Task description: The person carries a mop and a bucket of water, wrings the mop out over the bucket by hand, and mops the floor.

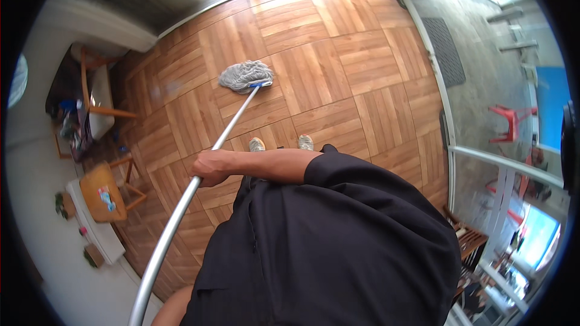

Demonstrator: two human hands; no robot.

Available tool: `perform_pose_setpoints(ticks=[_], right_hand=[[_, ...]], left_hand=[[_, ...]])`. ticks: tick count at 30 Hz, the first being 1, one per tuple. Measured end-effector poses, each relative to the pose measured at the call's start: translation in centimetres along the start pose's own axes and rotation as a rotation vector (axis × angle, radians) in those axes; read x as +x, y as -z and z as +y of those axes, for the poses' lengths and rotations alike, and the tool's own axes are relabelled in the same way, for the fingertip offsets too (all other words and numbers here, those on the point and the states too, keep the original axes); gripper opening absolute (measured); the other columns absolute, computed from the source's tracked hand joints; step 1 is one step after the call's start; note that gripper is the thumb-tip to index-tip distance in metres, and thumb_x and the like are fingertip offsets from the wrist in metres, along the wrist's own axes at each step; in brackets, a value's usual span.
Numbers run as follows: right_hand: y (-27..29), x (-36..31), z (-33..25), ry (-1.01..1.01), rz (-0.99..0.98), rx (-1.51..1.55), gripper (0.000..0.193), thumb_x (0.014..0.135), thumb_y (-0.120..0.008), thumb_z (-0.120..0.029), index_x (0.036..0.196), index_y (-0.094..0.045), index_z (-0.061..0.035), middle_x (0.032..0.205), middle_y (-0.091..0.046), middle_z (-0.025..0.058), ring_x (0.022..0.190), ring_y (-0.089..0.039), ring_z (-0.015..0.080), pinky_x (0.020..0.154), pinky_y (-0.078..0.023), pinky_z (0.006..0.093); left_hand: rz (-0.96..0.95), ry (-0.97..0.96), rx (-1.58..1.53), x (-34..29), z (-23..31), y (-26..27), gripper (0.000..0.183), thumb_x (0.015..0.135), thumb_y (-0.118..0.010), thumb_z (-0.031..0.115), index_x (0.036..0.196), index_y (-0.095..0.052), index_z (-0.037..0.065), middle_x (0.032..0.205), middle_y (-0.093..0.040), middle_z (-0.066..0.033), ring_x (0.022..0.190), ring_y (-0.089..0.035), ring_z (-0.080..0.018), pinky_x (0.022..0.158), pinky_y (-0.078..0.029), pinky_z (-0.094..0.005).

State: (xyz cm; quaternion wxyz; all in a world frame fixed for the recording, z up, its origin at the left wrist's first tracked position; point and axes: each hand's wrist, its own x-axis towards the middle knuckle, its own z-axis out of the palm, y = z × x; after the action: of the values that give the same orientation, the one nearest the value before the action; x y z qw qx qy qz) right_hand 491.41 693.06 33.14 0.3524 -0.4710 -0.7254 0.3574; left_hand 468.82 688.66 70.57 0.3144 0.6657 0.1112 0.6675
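Observation:
My right hand is closed around the silver metal handle of a mop, with my bare forearm reaching across my body from the right. The handle runs up from the lower left edge to a blue clamp. Beyond it, the grey string mop head lies spread on the wood-patterned floor, ahead of my shoes. A bit of bare skin of my left arm shows at the lower edge, but the left hand itself is out of sight.
To the left are a wooden chair with dark cloth and items on it, a wooden stool with a small packet, and a white ledge with potted plants. A metal door track borders the right side; past it are a dark mat and red stool.

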Motion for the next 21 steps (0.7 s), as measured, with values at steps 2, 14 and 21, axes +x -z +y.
perform_pose_setpoints(ticks=[2,14,21], right_hand=[[2.2,-3.5,1.4,-0.074,0.076,-0.026,0.023,0.077,-0.062,-0.031,0.07,-0.064,-0.0097,0.067,-0.062,0.0161,0.068,-0.062,0.0369,0.062,-0.049,0.0457],[16.3,-31.1,9.5,-0.779,0.645,-0.314,0.01,0.073,-0.062,-0.015,0.07,-0.058,-0.0072,0.077,-0.062,0.0167,0.08,-0.06,0.0366,0.067,-0.048,0.043],[15.4,-50.2,13.8,-1.043,1.003,-0.595,0.024,0.079,-0.068,-0.025,0.065,-0.059,-0.0084,0.074,-0.06,0.0164,0.071,-0.057,0.0348,0.063,-0.045,0.0418]], left_hand=[[-0.042,0.053,-0.109,-1.3,-1.2,-2.0,0.031,0.099,-0.039,0.025,0.07,-0.031,0.015,0.055,-0.023,0.007,0.044,-0.027,-0.004,0.046,-0.032,-0.022],[-0.622,0.404,-0.855,-8.8,-13.0,-23.3,0.031,0.071,-0.064,0.019,0.076,-0.033,0.017,0.053,-0.04,0.0083,0.047,-0.036,-0.0065,0.066,-0.031,-0.0254],[-1.097,0.614,-0.922,-21.2,-15.0,-35.0,0.016,0.073,-0.062,0.011,0.083,-0.05,0.008,0.077,-0.055,-0.0075,0.095,-0.058,-0.0275,0.103,-0.029,-0.0462]])
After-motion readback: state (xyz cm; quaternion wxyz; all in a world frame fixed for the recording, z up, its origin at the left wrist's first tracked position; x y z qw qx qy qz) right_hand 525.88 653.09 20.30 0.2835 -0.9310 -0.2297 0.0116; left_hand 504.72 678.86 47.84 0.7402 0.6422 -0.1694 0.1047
